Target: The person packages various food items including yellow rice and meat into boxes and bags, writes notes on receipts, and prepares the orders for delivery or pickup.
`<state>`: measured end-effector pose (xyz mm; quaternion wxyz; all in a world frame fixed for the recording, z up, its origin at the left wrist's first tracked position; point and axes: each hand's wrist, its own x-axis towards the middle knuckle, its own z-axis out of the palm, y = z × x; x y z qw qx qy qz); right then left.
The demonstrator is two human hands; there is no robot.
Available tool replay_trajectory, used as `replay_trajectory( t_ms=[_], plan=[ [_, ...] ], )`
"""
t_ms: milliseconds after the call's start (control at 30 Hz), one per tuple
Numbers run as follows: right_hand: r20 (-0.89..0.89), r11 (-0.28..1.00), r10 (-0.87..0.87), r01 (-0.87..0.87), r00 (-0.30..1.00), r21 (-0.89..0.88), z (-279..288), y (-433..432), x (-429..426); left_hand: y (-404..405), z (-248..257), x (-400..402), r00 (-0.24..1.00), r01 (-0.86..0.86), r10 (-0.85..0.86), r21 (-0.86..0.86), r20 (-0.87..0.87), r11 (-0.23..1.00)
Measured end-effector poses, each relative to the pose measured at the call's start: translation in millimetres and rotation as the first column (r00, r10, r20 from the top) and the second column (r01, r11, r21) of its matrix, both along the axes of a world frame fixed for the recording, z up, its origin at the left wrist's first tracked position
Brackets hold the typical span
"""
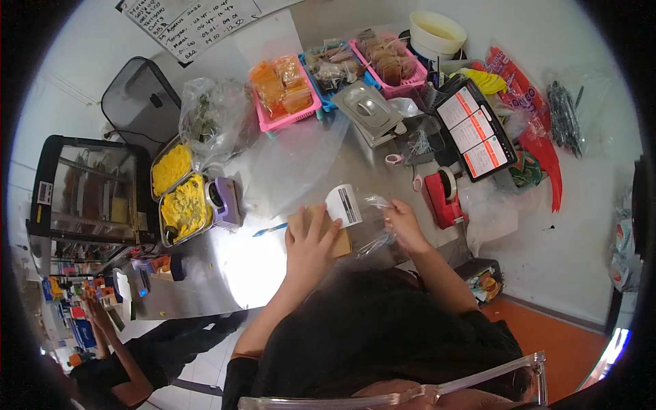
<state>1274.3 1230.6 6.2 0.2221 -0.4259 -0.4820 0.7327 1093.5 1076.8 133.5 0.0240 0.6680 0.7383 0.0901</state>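
Observation:
My left hand (311,243) lies palm down over a small brown cardboard box (342,247), holding it with spread fingers. At the box's far right corner stands a white paper slip (343,205) with print on it, close to my left fingertips. My right hand (406,225) pinches the gathered edge of a clear plastic bag (376,238) just right of the box. A blue pen (270,229) lies on the steel table (225,279), partly hidden behind my left hand.
On the left are trays of yellow food (185,205), a purple tape dispenser (228,202) and a display warmer (95,189). Baskets of sauce packets (287,123) line the back. A tablet (475,130) and red tape dispenser (443,200) stand right. Another person (138,366) is at lower left.

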Motion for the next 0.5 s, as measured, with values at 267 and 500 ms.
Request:
replay_trajectory(
  t_ms=[267, 500],
  plan=[
    [-0.125, 0.978, -0.206, 0.209, 0.97, 0.007, 87, 10, -14, 10, -7, 19, 0.993, 0.079, -0.076, 0.028, -0.088, 0.996],
    [0.118, 0.855, -0.294, 0.206, 0.948, 0.476, 52, 48, -35, 7, 4, 20, 0.998, 0.069, -0.069, -0.032, -0.007, 0.997]
  ],
)
